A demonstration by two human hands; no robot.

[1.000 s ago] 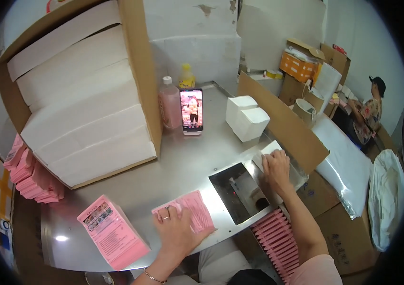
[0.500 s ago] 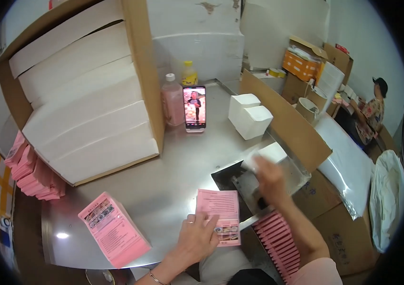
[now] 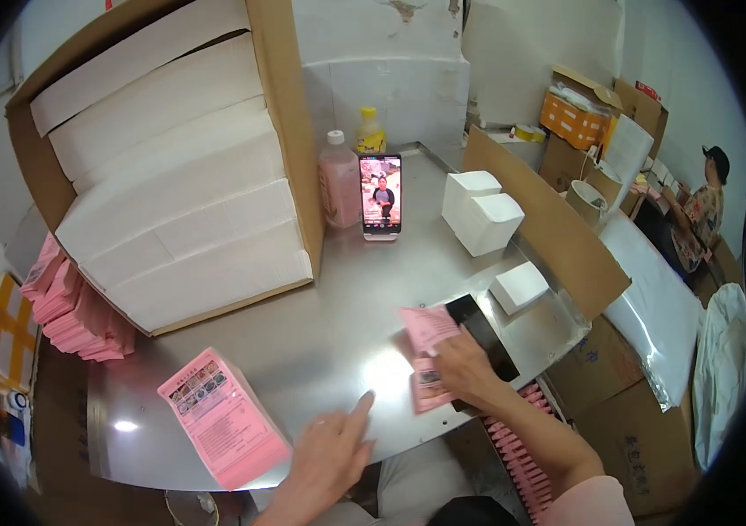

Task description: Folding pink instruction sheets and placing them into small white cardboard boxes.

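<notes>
Right fingers [image 3: 445,359] are closed on a leaflet [image 3: 428,326] beside the opening [image 3: 490,338], its pickup seemingly needing steadiness; left fingers [image 3: 358,417] are half-spread, empty.

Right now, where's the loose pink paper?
In the head view, the pink paper is right of centre under the right hand, by the dark opening.

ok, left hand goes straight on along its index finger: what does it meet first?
The left hand would probably meet the pink leaflet by the right hand; its height is unclear, so it might pass over or just left.
</notes>
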